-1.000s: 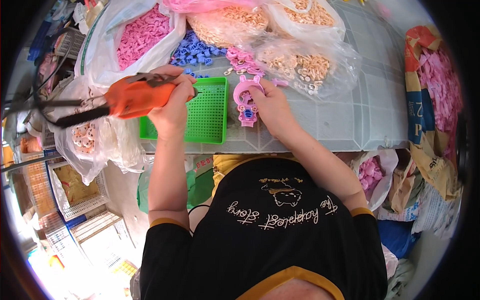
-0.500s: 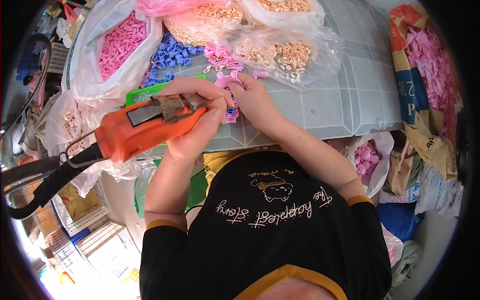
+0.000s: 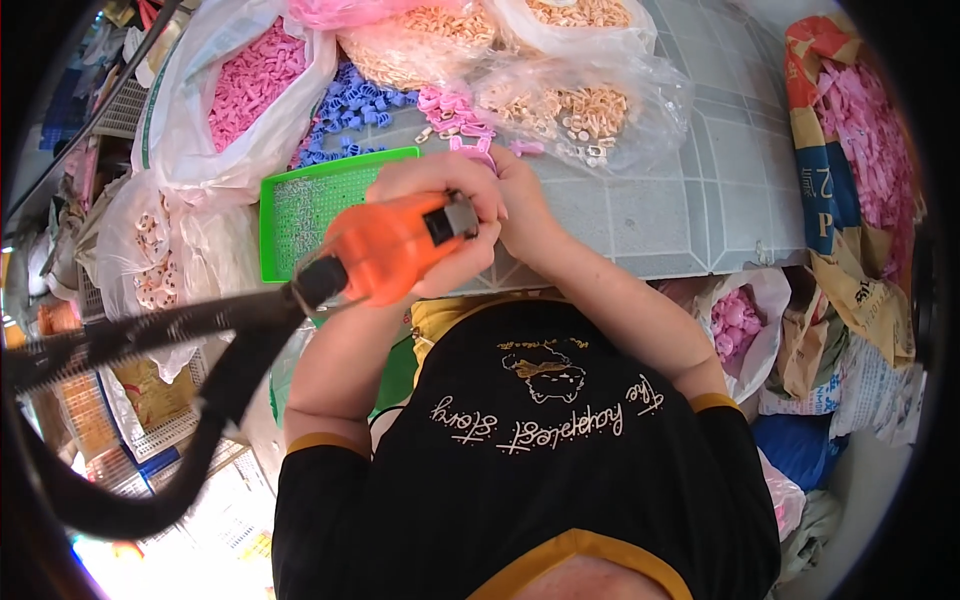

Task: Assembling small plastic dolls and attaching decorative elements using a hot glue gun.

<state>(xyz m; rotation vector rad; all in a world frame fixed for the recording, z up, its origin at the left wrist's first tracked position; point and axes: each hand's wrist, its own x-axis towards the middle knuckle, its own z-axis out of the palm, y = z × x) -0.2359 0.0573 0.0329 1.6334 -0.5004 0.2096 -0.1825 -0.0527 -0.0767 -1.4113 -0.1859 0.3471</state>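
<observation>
My left hand [image 3: 440,178] is wrapped round an orange electric screwdriver [image 3: 385,248], which slants across the view with its black cord end toward the lower left. The screwdriver's tip is hidden behind the hand. Close beside it, my right hand [image 3: 522,208] grips a pink plastic part [image 3: 474,150] with ear-like bumps; most of that part is covered by my fingers. Under the left forearm's side lies a green tray [image 3: 268,235] holding many tiny silvery pieces, probably screws.
Beyond the hands lie blue plastic pieces [image 3: 352,108], loose pink pieces [image 3: 452,108] and a clear bag of cream pieces [image 3: 590,108]. A white bag [image 3: 178,105] of pink parts stands far left. At right, a printed sack [image 3: 815,190] leans by the grey table [image 3: 690,220].
The screwdriver has swung to the right and tipped more upright, its cord end coming nearer. My left hand has moved right against the right hand, uncovering more of the green tray.
</observation>
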